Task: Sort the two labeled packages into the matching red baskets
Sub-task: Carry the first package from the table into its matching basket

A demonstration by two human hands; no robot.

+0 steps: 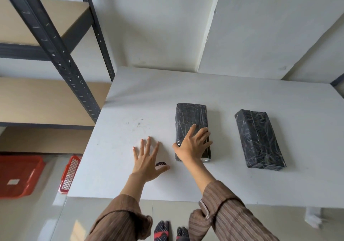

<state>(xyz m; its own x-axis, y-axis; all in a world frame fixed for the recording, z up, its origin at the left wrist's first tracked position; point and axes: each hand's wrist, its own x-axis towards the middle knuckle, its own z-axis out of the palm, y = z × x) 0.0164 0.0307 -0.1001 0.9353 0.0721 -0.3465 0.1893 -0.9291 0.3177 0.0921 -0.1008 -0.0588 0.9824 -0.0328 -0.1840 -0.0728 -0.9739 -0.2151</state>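
Observation:
Two packages wrapped in dark marbled plastic lie flat on the white table (130,114). The left package (190,118) has my right hand (193,144) on its near end, thumb at its left edge and fingers spread over the top. The right package (259,140) lies apart, untouched. My left hand (148,158) hovers over or rests on the bare table left of the first package, fingers spread, holding nothing. No labels show on the packages' upper faces. Two red baskets stand on the floor at the left: one (17,175) with a white label inside, one (69,173) beside the table edge.
A dark metal shelf rack (61,58) with wooden boards stands at the left, close to the table's left edge. White walls rise behind the table. A small dark mark (161,164) lies on the table by my left thumb. My feet show below the near edge.

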